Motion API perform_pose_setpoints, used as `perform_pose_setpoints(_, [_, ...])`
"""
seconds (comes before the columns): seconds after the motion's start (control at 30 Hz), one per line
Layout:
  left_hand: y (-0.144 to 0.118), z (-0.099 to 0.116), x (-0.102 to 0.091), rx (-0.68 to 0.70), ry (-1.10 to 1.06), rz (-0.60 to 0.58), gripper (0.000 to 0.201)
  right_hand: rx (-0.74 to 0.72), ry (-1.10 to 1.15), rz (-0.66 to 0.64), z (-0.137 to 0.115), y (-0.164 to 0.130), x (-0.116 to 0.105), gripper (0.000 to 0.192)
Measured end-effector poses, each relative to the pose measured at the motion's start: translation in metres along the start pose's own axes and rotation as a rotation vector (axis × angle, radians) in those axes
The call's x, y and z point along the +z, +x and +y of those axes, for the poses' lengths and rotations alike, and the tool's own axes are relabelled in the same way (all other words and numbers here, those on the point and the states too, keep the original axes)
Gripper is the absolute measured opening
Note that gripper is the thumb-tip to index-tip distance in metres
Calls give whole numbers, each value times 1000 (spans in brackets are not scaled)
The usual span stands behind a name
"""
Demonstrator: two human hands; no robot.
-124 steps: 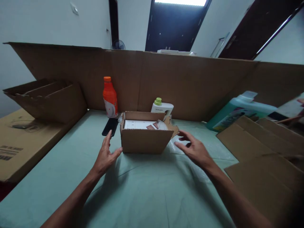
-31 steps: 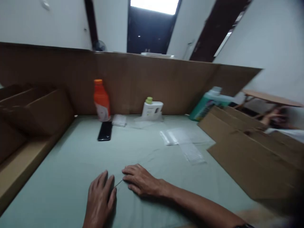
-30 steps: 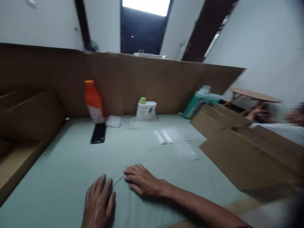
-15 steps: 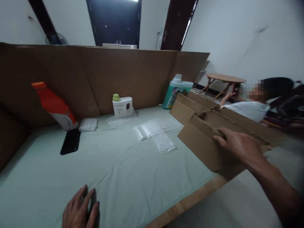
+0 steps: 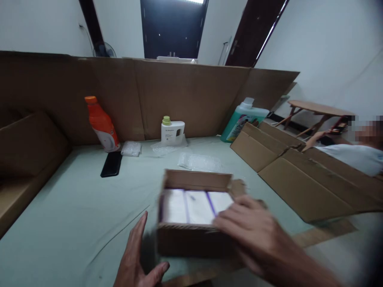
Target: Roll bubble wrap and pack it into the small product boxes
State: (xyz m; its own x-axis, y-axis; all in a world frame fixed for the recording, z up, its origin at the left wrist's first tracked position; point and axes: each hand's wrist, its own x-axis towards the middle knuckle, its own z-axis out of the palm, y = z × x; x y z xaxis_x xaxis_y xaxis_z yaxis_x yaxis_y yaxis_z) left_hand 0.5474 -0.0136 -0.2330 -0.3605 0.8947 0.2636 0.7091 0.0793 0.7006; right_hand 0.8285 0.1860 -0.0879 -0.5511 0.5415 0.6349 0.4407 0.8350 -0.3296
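A small open cardboard box (image 5: 194, 239) is at the front of the table, blurred by motion. Inside it stand several white packs (image 5: 199, 207) with purple lines between them. My right hand (image 5: 251, 231) grips the box at its right front edge, fingers over the rim. To the left of the box is my left hand (image 5: 137, 255), its thumb and fingers spread, with nothing in it. Behind the box lies bubble wrap (image 5: 200, 162), partly hidden by it.
An orange bottle (image 5: 103, 125), a black phone (image 5: 111, 164), folded bubble wrap (image 5: 131, 148), a white bottle (image 5: 170, 133) and a teal jug (image 5: 239, 121) line the back. Larger cardboard boxes (image 5: 290, 187) stand at right. A cardboard wall (image 5: 191, 99) closes the back; a seated person (image 5: 353, 153) is beyond.
My right hand has moved left from the large boxes and now holds the small box of white packs. My left hand has moved right beside it. The view has turned left.
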Motion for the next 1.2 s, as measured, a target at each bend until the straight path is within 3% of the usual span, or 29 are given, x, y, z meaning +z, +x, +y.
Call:
perform_pose_setpoints(0.17, [1, -35, -26, -386, -125, 255, 65, -247, 95, -80, -68, 50, 62, 35])
perform_pose_setpoints(0.27, [4, -45, -36, -480, -172, 292, 63, -366, 167, -9, -71, 55, 79, 42])
perform_pose_setpoints(0.33, [3, -44, -33, -521, -189, 308, 61, -193, 210, 122, -56, 35, 83, 43])
perform_pose_setpoints(0.4, [3, -40, -28, -556, -179, 308, 59, 96, 255, 165, -36, 6, 90, 42])
perform_pose_setpoints(0.47, [6, -37, -25, -572, -161, 299, 58, 268, 337, 17, -23, -19, 103, 45])
perform_pose_setpoints(0.53, [14, -36, -25, -576, -156, 286, 58, 311, 439, -202, -18, -28, 122, 52])
perform_pose_setpoints(0.6, [31, -35, -27, -581, -147, 283, 59, 343, 509, -314, -18, -17, 143, 53])
perform_pose_setpoints(0.67, [55, -33, -29, -575, -138, 279, 62, 388, 541, -343, -14, 8, 160, 49])
perform_pose_setpoints(0.73, [80, -32, -28, -542, -144, 285, 63, 390, 564, -388, -1, 35, 169, 48])
perform_pose_setpoints(0.83, [103, -32, -24, -479, -152, 306, 59, 246, 446, -421, 38, 60, 164, 50])
perform_pose_setpoints(0.93, [104, -39, -17, -471, -135, 294, 54, 147, 48, -360, 98, 62, 147, 38])
perform_pose_setpoints(1.03, [96, -47, -11, -496, -107, 300, 51, 198, -206, -350, 153, 60, 141, 33])
perform_pose_setpoints(1.1, [94, -51, -9, -500, -81, 309, 48, 220, -244, -345, 175, 67, 149, 30])
perform_pose_setpoints(1.2, [96, -55, -7, -465, -28, 307, 43, 185, -237, -346, 182, 92, 174, 25])
